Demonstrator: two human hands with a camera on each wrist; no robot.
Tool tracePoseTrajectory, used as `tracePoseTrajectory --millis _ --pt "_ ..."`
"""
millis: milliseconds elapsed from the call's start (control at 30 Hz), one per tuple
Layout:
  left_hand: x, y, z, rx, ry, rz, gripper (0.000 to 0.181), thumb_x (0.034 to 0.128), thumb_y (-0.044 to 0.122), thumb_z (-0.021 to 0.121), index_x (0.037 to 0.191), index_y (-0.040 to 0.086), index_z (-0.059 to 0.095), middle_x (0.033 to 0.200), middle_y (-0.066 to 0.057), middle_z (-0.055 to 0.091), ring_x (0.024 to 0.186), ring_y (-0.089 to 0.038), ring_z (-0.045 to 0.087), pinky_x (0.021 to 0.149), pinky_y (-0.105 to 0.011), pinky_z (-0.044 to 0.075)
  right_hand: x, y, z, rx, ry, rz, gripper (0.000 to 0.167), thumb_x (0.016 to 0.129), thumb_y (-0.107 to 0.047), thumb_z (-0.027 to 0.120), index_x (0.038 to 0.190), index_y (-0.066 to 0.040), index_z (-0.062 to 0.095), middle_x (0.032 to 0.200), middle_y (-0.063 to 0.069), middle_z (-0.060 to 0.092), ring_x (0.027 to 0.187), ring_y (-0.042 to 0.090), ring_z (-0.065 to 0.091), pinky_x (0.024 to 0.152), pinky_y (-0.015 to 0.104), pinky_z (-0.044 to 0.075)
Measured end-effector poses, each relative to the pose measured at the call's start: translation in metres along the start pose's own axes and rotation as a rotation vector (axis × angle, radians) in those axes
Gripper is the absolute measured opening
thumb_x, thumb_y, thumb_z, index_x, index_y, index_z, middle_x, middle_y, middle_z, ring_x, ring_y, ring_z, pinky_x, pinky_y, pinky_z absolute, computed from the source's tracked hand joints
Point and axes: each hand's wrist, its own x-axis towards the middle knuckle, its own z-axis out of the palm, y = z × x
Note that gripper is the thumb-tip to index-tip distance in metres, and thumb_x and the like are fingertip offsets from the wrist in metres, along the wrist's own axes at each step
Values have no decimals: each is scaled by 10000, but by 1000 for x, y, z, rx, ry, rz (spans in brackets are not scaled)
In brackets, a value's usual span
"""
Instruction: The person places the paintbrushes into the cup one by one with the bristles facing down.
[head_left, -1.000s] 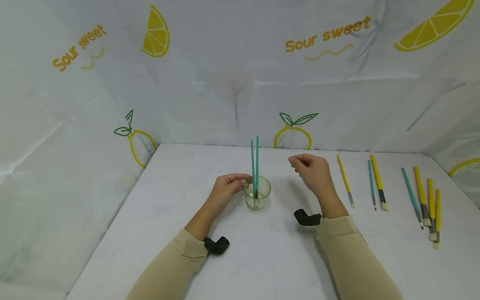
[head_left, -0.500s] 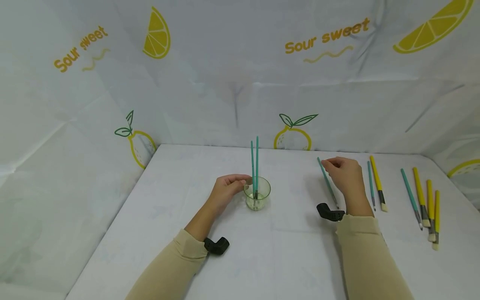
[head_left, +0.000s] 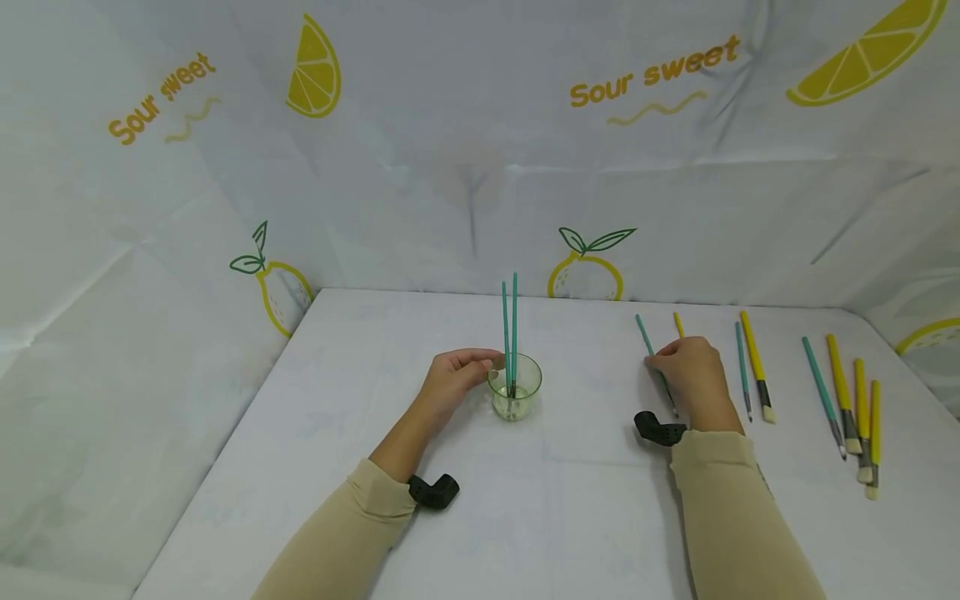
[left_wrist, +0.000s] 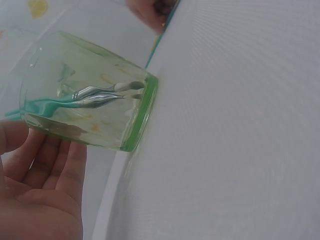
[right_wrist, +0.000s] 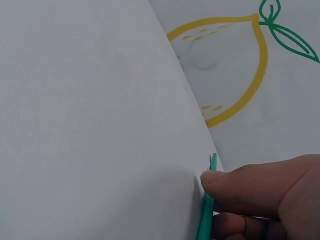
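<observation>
A pale green glass cup [head_left: 516, 404] stands on the table with two teal brushes [head_left: 514, 325] upright in it, bristles down. My left hand [head_left: 450, 383] pinches the cup's left rim between thumb and fingers; the left wrist view shows the cup [left_wrist: 85, 95] above the hand [left_wrist: 45, 185]. On the right, my right hand [head_left: 693, 375] has thumb and fingers at a teal brush [head_left: 644, 333] that lies on the table. In the right wrist view the thumb [right_wrist: 250, 187] presses against that teal handle [right_wrist: 205, 220], other fingers curled beyond it.
A yellow brush [head_left: 678, 324] lies partly hidden behind my right hand. Farther right lie a teal brush [head_left: 742, 358] beside a yellow one [head_left: 753, 350], then another teal brush [head_left: 819, 383] and several yellow brushes [head_left: 839, 375]. A white cloth with lemon prints [head_left: 450, 167] hangs behind the table.
My right hand has moved right from beside the cup, then down onto the teal brush's handle, uncovering the yellow brush's tip. My left hand and the cup have stayed put.
</observation>
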Motion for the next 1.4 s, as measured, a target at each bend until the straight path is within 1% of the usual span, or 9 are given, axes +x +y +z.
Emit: tracePoseTrajectory --millis 133,233,433,633,800,1000,1133,1300,1400 --pt "0 1 0 -3 -2 9 275 947 113 575 1157 -12 700 1122 -89 727 1047 -167 665 960 -290 529 0 1 0 -31 9 -34 343 918 -209 654 1075 94 689 1135 319 638 1019 442 599 795 513 528" --pt "0 1 1 -9 -6 12 275 948 108 575 1158 -22 695 1114 -103 730 1044 -189 672 958 -289 532 0 1 1 -37 19 -40 338 919 -199 654 1080 96 690 1150 329 629 1046 460 592 810 525 527" --pt "0 2 1 2 -7 4 273 949 117 571 1152 -11 701 1121 -105 728 1024 -124 665 965 -284 524 2 2 4 -27 35 -35 296 921 -168 626 1061 84 694 1143 316 632 991 408 608 726 439 536" --pt "0 2 1 5 -3 1 270 948 119 578 1149 -13 702 1117 -103 730 1016 -112 667 965 -285 524 3 1 4 -62 37 -65 283 910 -146 581 1042 72 703 1107 301 655 966 409 619 707 441 534" --pt "-1 2 1 14 0 2 273 950 126 580 1151 -13 701 1115 -96 730 1024 -110 662 968 -286 523 1 -5 2 -51 42 -86 304 919 -160 535 1070 48 697 1084 256 668 913 348 596 681 394 512" --pt "-1 2 1 21 3 6 274 946 126 580 1153 -6 703 1102 -77 732 1010 -119 663 954 -283 528 -3 -18 -1 13 95 -172 345 953 -231 537 1134 19 690 1078 227 685 913 320 621 700 390 530" --pt "0 2 1 13 4 12 271 943 114 581 1148 -16 703 1076 -74 737 988 -131 672 944 -284 534 -7 -26 -5 96 139 -207 363 949 -262 529 1164 -13 684 1020 196 712 816 274 672 646 336 541" --pt "0 2 1 22 3 12 274 944 110 581 1152 -24 699 1095 -97 730 995 -119 661 942 -290 534 -12 -36 -4 252 136 -233 369 954 -282 539 1182 -20 664 983 132 716 732 161 679 673 308 575" --pt "-1 3 0 24 3 2 275 947 114 579 1155 -18 700 1115 -108 724 1005 -106 653 945 -287 532 -14 -44 -2 355 121 -269 347 951 -259 565 1170 -6 657 945 51 707 701 101 668 698 280 591"
